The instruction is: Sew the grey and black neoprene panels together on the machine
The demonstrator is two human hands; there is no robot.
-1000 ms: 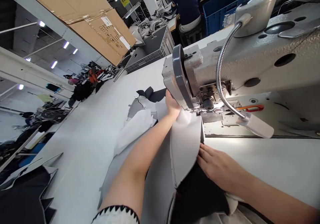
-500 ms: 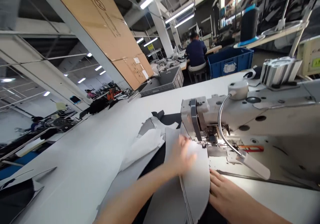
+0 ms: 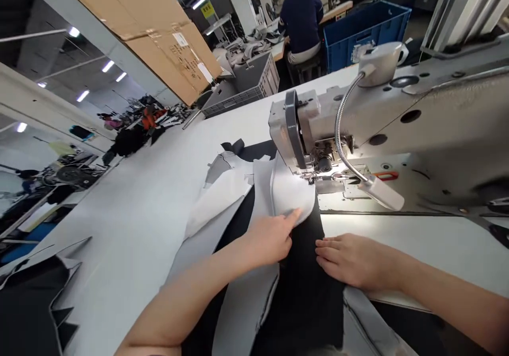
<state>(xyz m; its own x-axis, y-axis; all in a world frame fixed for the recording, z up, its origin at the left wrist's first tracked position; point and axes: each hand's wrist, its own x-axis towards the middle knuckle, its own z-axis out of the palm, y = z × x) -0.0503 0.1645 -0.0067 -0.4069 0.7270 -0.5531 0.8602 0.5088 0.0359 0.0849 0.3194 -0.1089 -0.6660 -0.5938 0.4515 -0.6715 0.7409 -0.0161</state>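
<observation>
A grey fabric piece (image 3: 292,194) with a curved edge lies under the needle area of the sewing machine (image 3: 302,133). My left hand (image 3: 270,239) is at its lower edge, index finger stretched along the grey surface and the other fingers curled in around the edge. Beneath it spreads a black fabric (image 3: 302,287), where my right hand (image 3: 350,258) rests palm down with its fingers out straight. Long grey strips and a white-backed flap (image 3: 217,199) join the work on the left. The left fingertips under the fabric are hidden.
A bendable lamp (image 3: 382,192) hangs off the machine head. Orange-handled snips (image 3: 385,176) lie on the machine bed. Dark cut panels (image 3: 35,297) are at the table's left. Beyond stand a grey crate (image 3: 254,80), a blue bin (image 3: 366,33) and a seated person (image 3: 300,17).
My view has tipped downward. My left hand has moved back from beside the machine head to the curved edge. The grey piece has turned, and my right hand now lies on exposed black fabric.
</observation>
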